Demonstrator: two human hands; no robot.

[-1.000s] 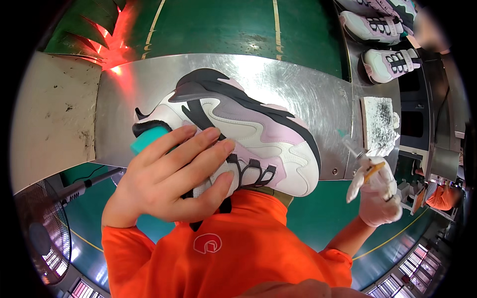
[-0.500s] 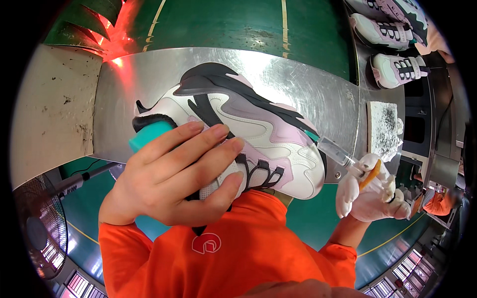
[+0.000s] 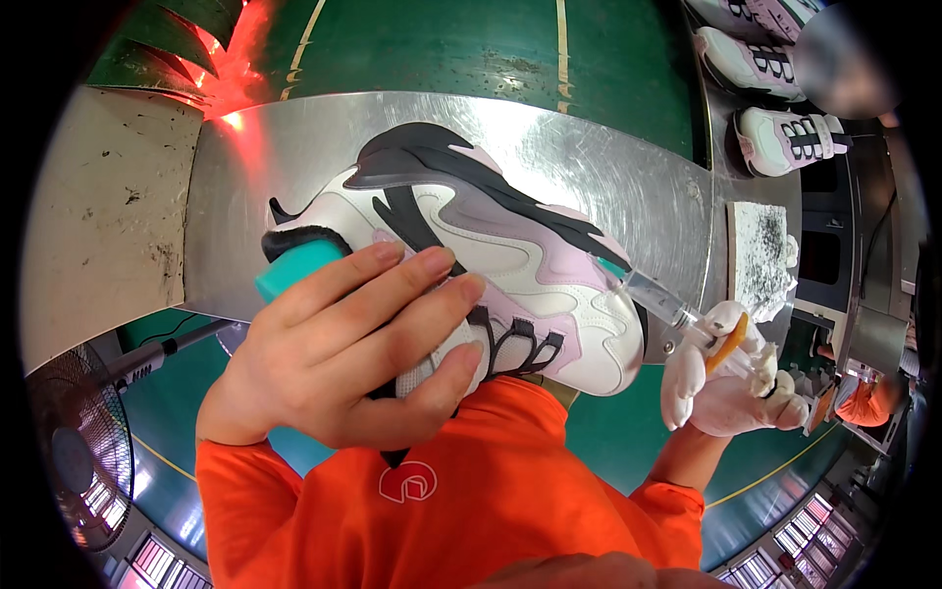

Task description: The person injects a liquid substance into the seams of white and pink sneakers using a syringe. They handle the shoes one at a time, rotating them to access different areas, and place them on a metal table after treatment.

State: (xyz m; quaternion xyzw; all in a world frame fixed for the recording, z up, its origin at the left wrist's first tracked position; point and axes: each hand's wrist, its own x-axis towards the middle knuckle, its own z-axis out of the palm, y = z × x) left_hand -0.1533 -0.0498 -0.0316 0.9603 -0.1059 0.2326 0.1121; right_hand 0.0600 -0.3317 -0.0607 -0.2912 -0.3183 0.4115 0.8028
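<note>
A chunky white, lilac and black sneaker (image 3: pixel 579 334) lies on its side, sole edge facing away from me, toe to the right. A teal shoe last (image 3: pixel 301 267) shows in its collar. My bare left hand (image 3: pixel 343 339) is closed over the upper by the laces and grips it. My right hand (image 3: pixel 731 378), in a white glove with a yellowish band on one finger, holds a clear syringe (image 3: pixel 655 297). The syringe's thin tip points at the seam between upper and sole near the toe; whether it touches cannot be made out.
The sneaker is over a metal worktable (image 3: pixel 235 196). A white block with dark smudges (image 3: pixel 758 250) stands at its right end. Several similar sneakers (image 3: pixel 790 140) are at the upper right, near a blurred person. A fan (image 3: pixel 78 461) stands at the lower left; red light glows at the upper left.
The syringe has shifted slightly left along the seam with my right hand. My left hand and the sneaker have barely moved. A person's blurred shape now covers part of the sneakers at upper right.
</note>
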